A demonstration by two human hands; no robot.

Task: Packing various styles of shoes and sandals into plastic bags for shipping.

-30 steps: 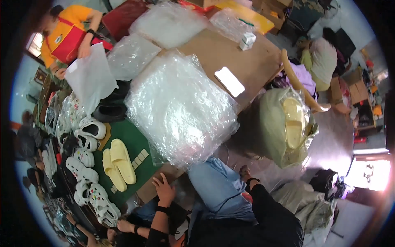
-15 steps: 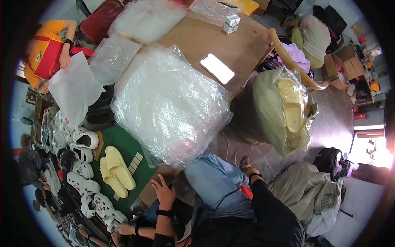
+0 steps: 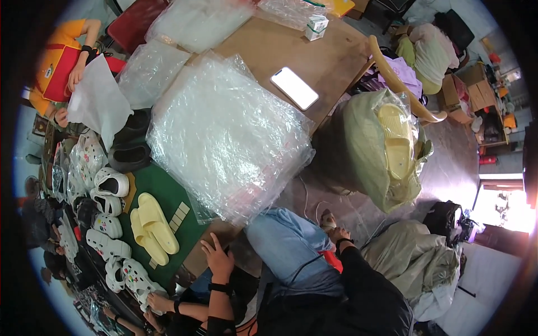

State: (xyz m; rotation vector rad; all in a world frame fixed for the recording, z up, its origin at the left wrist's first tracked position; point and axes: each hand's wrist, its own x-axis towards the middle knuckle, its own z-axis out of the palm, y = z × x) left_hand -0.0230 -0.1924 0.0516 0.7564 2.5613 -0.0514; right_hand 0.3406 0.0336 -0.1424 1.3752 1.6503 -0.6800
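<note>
My left hand (image 3: 216, 256) lies flat on the brown table's near edge (image 3: 208, 262), fingers apart and holding nothing. Just beyond it are a big stack of clear plastic bags (image 3: 224, 134) and a pair of pale yellow slippers (image 3: 151, 227) on a green mat (image 3: 193, 229). My right hand (image 3: 335, 231), on a black-sleeved arm with a dark wristband, hangs low beside my blue-trousered knee (image 3: 286, 246), close to a foot (image 3: 327, 219) on the floor. Its fingers are too small to read.
A white phone (image 3: 294, 88) and a small box (image 3: 316, 26) lie on the far table. A large clear sack of yellow slippers (image 3: 386, 145) stands on the right. White clogs (image 3: 109, 185) crowd the left side. Another person in orange (image 3: 61, 61) holds a plastic bag; other hands (image 3: 159, 302) work lower left.
The view has swung, so the table and bags now sit lower and more central. My left hand has stayed on the table edge. My right hand stays low by the knee.
</note>
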